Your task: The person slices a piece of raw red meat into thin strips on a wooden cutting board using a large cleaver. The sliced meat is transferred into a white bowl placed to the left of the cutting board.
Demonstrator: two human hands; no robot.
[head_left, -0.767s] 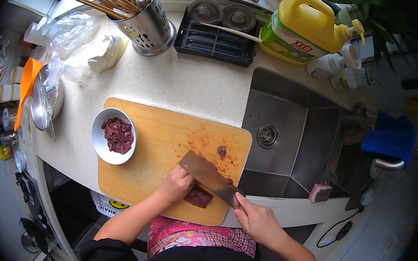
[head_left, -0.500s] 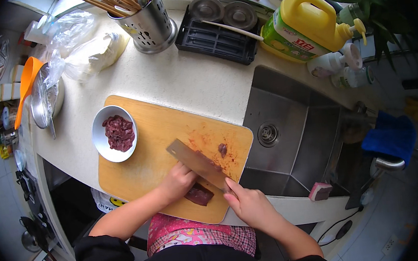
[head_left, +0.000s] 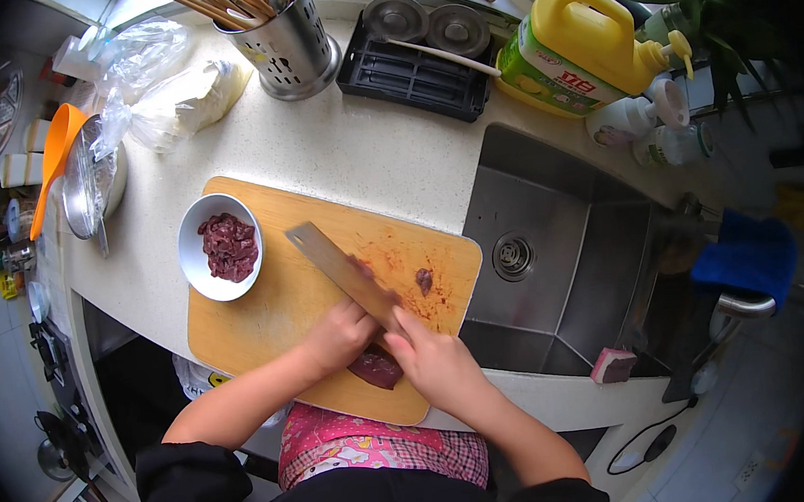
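Note:
A wooden cutting board (head_left: 273, 310) lies on the pale counter beside the sink. My right hand (head_left: 441, 367) grips the handle of a cleaver (head_left: 342, 271), whose broad blade points up-left over the board. My left hand (head_left: 338, 338) rests on the board's near part, fingers on a dark red piece of meat (head_left: 376, 368) that shows between both hands. A small scrap of meat (head_left: 423, 278) lies on the stained right part of the board. A white bowl (head_left: 220, 248) with cut red meat stands on the board's left end.
A steel sink (head_left: 555, 247) lies right of the board, a pink sponge (head_left: 613, 364) on its near edge. Behind stand a metal holder of chopsticks (head_left: 282, 32), a black tray (head_left: 410, 64), a yellow jug (head_left: 585, 48), plastic bags (head_left: 174, 99) and a covered bowl (head_left: 95, 182) with an orange spoon.
The cleaver has swung from lying across the meat near the board's front to pointing up-left, higher over the board. My right hand moved left, closer to my left hand.

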